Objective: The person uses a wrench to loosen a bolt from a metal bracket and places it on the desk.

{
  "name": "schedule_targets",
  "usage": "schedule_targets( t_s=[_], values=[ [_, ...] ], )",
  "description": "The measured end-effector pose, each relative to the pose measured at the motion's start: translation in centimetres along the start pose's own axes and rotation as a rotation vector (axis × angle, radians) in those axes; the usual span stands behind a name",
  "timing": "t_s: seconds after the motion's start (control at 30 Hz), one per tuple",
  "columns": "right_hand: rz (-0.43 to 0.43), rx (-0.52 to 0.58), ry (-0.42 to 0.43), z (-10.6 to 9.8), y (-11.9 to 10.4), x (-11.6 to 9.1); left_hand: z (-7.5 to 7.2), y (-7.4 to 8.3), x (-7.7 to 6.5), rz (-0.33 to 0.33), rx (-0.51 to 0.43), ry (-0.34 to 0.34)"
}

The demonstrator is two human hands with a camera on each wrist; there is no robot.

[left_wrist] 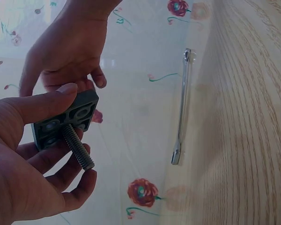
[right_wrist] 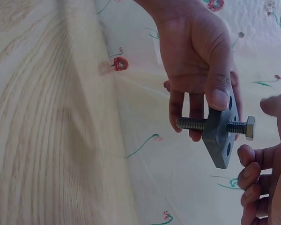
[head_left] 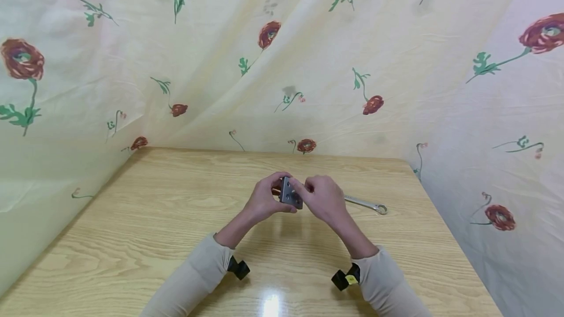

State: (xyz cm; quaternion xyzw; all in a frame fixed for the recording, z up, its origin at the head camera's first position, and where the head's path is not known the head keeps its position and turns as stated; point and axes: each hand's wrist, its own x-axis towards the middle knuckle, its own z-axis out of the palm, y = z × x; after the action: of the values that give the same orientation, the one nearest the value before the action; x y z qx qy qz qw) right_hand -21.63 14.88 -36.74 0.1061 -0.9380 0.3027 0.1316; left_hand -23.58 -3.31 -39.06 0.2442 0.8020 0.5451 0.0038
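My left hand (head_left: 263,198) grips a grey square metal plate (right_wrist: 217,140) with holes in it, thumb on one edge and fingers on the other side. A threaded hex bolt (right_wrist: 192,123) passes through the plate. Its long shank (left_wrist: 78,149) sticks out on the left hand's side, and its hex head (right_wrist: 250,128) stands off the opposite face with some thread showing. My right hand (head_left: 327,200) is beside that head, thumb and loosely bent fingers apart; a gap shows between them and the head in the right wrist view.
A silver combination wrench (head_left: 366,204) lies on the wood-grain table (head_left: 176,199), to the right of and beyond the right hand. Flower-printed cloth (head_left: 211,62) hangs around the back and sides of the table. A black wrist camera (head_left: 241,269) is strapped at the left sleeve.
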Motion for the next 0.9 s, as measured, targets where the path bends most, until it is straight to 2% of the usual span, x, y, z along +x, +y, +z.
schedule_targets(
  t_s=[0.13,0.23,0.5,0.9],
  values=[
    [0.062,-0.021,-0.088,0.2,-0.2,-0.2,0.0,0.0,0.0,-0.003,0.003,0.001],
    [0.062,0.003,-0.118,0.3,-0.2,-0.2,0.0,-0.1,0.0,-0.002,0.005,0.001],
    [-0.021,0.042,-0.112,0.0,-0.3,-0.2,-0.1,0.0,0.0,0.004,-0.01,0.004],
    [-0.071,-0.039,-0.106,-0.8,-0.3,-0.2,0.1,0.2,0.0,0.001,-0.002,0.008]
  ],
)
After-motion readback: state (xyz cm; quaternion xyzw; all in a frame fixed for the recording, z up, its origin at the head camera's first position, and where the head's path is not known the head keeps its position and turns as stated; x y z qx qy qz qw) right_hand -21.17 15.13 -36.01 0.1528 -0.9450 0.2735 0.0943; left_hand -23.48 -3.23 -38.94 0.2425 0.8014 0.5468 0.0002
